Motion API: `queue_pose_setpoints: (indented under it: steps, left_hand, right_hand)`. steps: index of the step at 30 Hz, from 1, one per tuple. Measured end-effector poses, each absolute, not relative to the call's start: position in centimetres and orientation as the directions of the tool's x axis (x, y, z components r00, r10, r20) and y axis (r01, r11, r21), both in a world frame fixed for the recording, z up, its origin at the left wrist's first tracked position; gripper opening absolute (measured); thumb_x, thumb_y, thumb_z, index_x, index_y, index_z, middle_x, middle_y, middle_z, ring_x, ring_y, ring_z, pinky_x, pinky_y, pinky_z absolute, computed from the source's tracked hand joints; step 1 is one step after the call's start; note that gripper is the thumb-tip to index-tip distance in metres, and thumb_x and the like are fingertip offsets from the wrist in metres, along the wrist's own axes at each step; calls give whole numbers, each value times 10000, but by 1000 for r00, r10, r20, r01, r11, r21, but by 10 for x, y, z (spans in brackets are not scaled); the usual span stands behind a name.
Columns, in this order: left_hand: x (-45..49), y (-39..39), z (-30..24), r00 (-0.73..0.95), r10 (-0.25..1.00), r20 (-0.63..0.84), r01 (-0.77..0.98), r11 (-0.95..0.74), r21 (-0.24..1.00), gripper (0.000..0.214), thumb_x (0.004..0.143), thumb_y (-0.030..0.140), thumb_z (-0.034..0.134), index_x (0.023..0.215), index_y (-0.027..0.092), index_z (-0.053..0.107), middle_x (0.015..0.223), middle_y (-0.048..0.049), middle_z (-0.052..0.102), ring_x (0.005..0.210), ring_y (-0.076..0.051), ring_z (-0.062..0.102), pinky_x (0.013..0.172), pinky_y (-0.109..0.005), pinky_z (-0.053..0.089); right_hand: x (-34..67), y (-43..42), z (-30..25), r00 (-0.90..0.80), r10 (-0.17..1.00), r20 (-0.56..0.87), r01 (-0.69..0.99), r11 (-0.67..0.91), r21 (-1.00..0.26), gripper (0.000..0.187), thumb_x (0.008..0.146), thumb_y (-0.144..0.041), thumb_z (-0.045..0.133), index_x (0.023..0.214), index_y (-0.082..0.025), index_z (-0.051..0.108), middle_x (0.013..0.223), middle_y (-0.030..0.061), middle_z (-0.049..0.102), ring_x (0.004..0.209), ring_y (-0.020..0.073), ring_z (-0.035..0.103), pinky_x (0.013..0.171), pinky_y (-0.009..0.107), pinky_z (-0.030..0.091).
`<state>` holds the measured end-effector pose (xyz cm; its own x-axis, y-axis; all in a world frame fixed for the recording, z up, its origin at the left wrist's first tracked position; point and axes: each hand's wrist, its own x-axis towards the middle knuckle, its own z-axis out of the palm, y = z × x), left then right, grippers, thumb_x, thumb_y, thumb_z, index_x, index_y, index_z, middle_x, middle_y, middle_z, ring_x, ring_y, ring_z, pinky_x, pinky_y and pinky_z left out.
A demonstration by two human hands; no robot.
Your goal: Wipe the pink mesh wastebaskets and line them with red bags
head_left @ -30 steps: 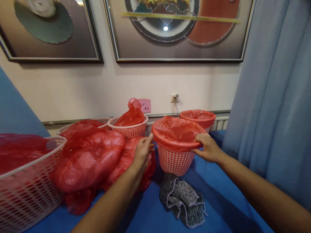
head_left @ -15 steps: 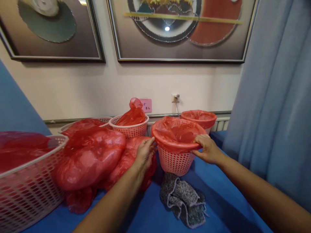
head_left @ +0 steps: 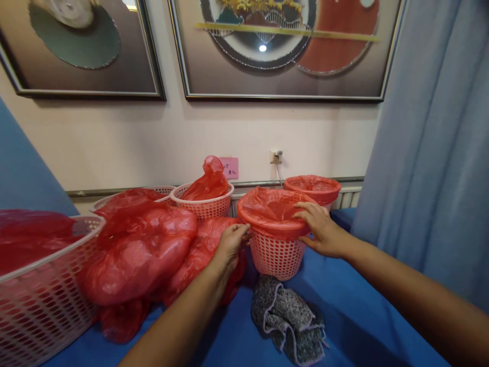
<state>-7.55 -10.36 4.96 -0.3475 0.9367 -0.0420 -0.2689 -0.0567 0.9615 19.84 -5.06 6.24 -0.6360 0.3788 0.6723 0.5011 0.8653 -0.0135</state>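
Note:
A pink perforated plastic basket [head_left: 277,260] stands upright on the blue cover, lined with a red plastic bag [head_left: 263,206] folded over its rim. My left hand [head_left: 232,243] is at the basket's left side, thumb and fingers pinched together on the folded bag edge just below the rim. At the right side is my right hand [head_left: 319,227], fingers stretched over the rim and thumb apart below it. A crumpled dark grey cloth [head_left: 286,316] with pale edging lies in front of the basket.
Loose red bags [head_left: 153,250] are heaped at left, beside a large white basket [head_left: 46,285]. Behind stand another bag-holding basket [head_left: 206,208] and a lined basket [head_left: 313,187]. A blue curtain [head_left: 428,153] hangs at right; the wall has a socket [head_left: 275,157].
My right hand has loosened from its closed grip on the rim, its fingers now stretched further over the bag. My left hand has moved slightly right and down, onto the bag's edge.

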Motion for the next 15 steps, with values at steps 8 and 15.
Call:
queue_pose_setpoints:
  steps: [8, 15]
  left_hand:
    - [-70, -101, 49, -320, 946, -49, -378, -80, 923, 184, 677, 124, 771, 676, 153, 589, 656, -1, 660, 648, -140, 670, 553, -196, 451]
    - [-76, -126, 39, -288, 945, -152, -604, -57, 795, 142, 783, 64, 575, 683, 161, 605, 686, -10, 658, 640, -96, 645, 679, -206, 550]
  right_hand:
    - [130, -88, 60, -518, 388, 762, 475, 871, -121, 421, 906, -182, 539, 1327, -193, 536, 1281, 128, 636, 1167, 278, 576, 961, 474, 467]
    - [120, -60, 42, -548, 346, 762, 546, 837, 13, 272, 923, -102, 437, 1087, -157, 647, 893, 93, 683, 841, 243, 580, 771, 393, 422]
